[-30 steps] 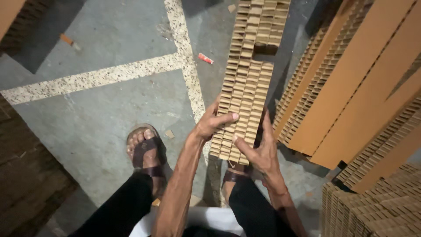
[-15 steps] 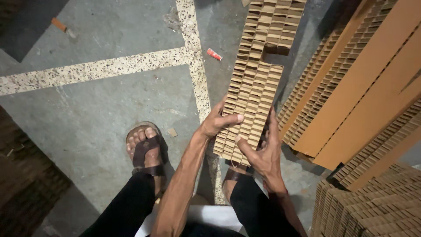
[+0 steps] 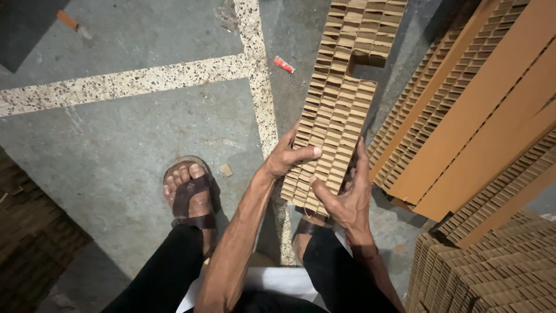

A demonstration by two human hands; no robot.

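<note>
Cardboard honeycomb strip [image 3: 339, 110] stretching away from the body toward twelve o'clock, lifted off the floor at its near end, far end running out of the top of the frame. Gripping it on both sides: left hand [image 3: 289, 156] clamping the left edge, thumb laid flat across the ridged top, fingers tucked underneath (hidden from here). Right hand [image 3: 347, 200] pinching the near right corner, thumb pressing on top toward eleven o'clock, index finger lying straight along the right edge. Both hands closed firmly on the strip, just beside each other.

Standing on grey concrete floor [image 3: 145, 150], crossed by speckled pale lines [image 3: 127, 84] meeting at about twelve o'clock. Left foot in a brown sandal [image 3: 188, 197] planted at nine o'clock from the hands; other foot mostly hidden below the strip. Small red scrap [image 3: 284, 64] lying on the floor just left of the strip's upper part. Leaning stacks of flat brown board and honeycomb panels [image 3: 463, 127] filling the view from one to three o'clock. More honeycomb blocks [image 3: 492, 272] piling up at five o'clock, near the right forearm.
</note>
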